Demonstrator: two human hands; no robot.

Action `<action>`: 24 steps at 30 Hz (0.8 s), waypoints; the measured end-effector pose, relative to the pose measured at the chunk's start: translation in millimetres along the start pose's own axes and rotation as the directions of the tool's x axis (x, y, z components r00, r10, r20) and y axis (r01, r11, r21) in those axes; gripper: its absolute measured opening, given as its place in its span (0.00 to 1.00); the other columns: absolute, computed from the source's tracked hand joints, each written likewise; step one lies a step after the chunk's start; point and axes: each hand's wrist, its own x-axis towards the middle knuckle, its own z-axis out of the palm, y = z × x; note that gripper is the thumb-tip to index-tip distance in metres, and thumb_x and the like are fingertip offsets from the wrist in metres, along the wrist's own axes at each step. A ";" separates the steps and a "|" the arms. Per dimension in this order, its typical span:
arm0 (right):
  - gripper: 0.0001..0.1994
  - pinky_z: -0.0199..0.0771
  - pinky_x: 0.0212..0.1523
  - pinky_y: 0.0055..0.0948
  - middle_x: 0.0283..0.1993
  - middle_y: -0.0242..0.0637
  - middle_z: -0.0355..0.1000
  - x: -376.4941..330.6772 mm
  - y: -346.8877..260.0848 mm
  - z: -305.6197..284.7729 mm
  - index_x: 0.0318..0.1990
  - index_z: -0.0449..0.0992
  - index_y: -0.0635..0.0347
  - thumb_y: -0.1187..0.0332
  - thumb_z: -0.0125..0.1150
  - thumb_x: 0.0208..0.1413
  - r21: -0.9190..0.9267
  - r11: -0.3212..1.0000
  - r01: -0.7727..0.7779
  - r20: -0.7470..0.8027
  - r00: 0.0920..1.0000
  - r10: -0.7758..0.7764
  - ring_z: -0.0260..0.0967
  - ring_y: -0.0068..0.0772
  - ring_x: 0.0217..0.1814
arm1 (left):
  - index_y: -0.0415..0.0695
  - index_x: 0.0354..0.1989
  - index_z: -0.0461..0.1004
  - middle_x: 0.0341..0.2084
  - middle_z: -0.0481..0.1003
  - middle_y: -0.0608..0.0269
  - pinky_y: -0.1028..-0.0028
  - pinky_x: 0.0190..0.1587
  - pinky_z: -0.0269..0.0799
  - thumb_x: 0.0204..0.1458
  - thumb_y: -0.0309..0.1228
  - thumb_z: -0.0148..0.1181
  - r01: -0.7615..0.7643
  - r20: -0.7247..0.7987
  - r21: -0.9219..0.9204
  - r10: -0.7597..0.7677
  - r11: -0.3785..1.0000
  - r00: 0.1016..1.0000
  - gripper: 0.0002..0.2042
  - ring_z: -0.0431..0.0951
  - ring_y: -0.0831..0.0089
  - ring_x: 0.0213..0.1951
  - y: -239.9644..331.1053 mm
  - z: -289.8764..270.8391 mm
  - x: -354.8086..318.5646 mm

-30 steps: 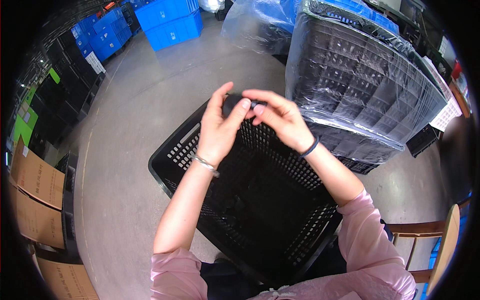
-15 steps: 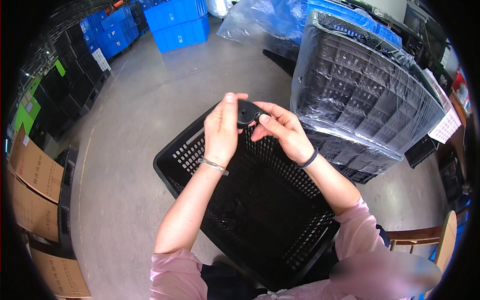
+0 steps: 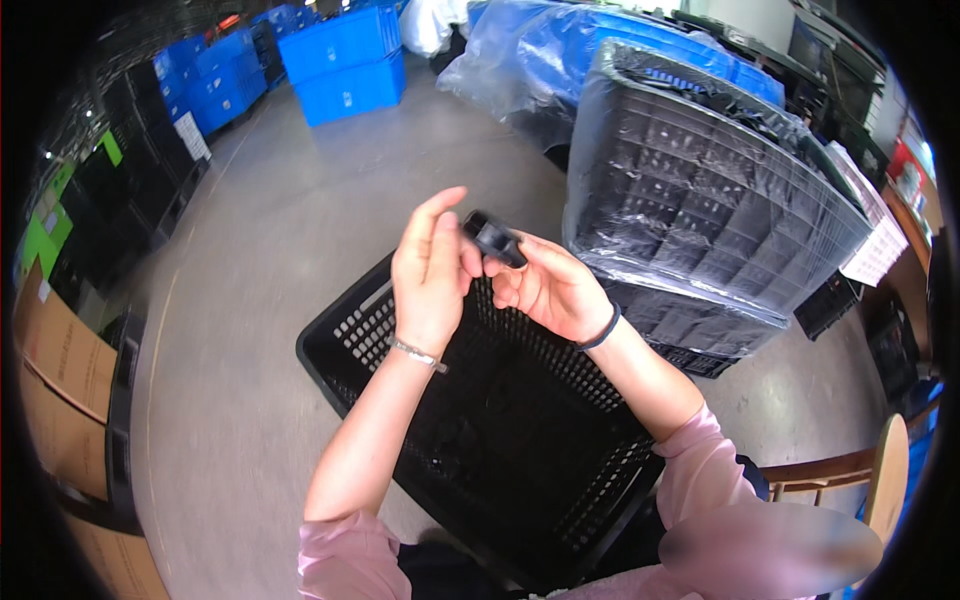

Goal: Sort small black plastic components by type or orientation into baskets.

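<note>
A small black plastic part (image 3: 494, 240), rounded and partly hollow, is held up above the far end of a black basket. My right hand (image 3: 555, 290) pinches its near end between thumb and fingers. Beside its far end is my left hand (image 3: 428, 265), index finger stretched up and thumb apart from it; whether its curled fingertips touch the part is hard to see. The black basket (image 3: 345, 330), with slotted sides, sits below my forearms. A few small dark pieces (image 3: 455, 450) seem to lie inside it, poorly visible against the black bottom.
Plastic-wrapped black crates (image 3: 700, 180) stand stacked just beyond my right hand. Blue bins (image 3: 345, 65) are at the back, and cardboard boxes (image 3: 65, 360) on a black pallet line the left side. A wooden chair (image 3: 885, 470) is at lower right. Grey concrete floor (image 3: 230, 330) lies between.
The black part has been turned, from its flat face showing to its hollow side. My left fingers have loosened from it and the index finger has lifted. The view has shifted slightly.
</note>
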 end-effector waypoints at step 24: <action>0.27 0.64 0.50 0.37 0.52 0.40 0.59 56.7 232.6 -110.1 0.51 0.63 0.47 0.65 0.60 0.38 -0.948 -0.307 0.083 -0.122 0.796 0.592 0.57 0.44 0.54 | 0.40 0.37 0.68 0.19 0.70 0.64 0.78 0.35 0.61 0.54 0.46 0.41 -0.046 -0.520 0.085 0.083 0.995 0.850 0.20 0.68 0.78 0.24 18.8 -123.3 33.6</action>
